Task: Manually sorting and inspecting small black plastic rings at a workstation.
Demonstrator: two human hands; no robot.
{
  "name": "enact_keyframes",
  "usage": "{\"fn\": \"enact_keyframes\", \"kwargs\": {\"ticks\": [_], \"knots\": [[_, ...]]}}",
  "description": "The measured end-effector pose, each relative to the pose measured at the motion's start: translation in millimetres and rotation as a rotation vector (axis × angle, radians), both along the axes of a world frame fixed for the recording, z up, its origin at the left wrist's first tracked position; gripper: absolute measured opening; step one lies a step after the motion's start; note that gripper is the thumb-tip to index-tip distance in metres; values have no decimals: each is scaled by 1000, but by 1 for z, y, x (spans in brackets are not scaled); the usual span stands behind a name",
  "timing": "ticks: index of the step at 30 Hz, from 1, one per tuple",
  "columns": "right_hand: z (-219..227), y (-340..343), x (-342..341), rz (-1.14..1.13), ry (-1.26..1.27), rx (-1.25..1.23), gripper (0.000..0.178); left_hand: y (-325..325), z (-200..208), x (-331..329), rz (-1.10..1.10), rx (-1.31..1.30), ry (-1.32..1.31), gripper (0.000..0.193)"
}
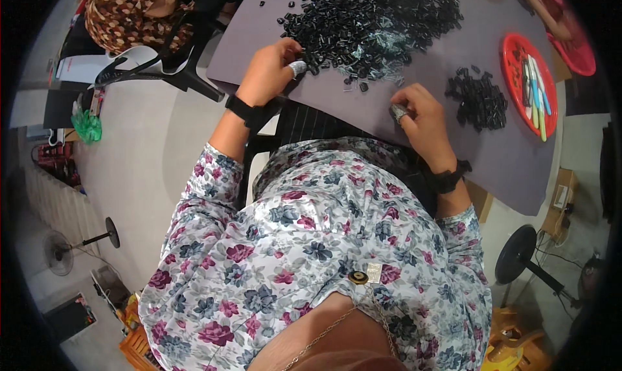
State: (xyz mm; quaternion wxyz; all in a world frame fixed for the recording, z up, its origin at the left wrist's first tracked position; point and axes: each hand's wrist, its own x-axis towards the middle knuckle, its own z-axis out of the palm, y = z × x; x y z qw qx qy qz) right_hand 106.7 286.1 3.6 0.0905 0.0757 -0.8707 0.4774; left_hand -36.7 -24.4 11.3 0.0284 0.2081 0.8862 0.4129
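A large heap of small black plastic pieces (402,11) covers the far middle of the table, with clear pieces (382,50) mixed in along its near side. At the heap's left edge my left hand (269,70) is closed with bent fingers, next to a few black pieces. My right hand (421,115) is held over the table's near edge, fingers curled to the thumb. Whatever either hand holds is too small or hidden to make out. Both thumbs have a grey wrapping. A smaller pile of black pieces (477,99) lies to the right of my right hand.
The grey-covered table (259,21) ends just before my body. A red tray (551,105) with several knife-like tools (534,86) stands at the right edge. Another person's arm (551,18) is at far right; a person in patterned clothing (129,18) sits far left by a black chair (194,79).
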Motion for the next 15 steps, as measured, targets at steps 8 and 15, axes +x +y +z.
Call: {"fn": "enact_keyframes", "kwargs": {"ticks": [8, 15], "knots": [[0, 0, 0, -3, 3, -2, 20, 35, -2, -6, -116, -30, 89, 33], [-4, 0, 3, -8, 5, -32, 22, 40, 22, -11, -98, 152, 96, 35]]}}
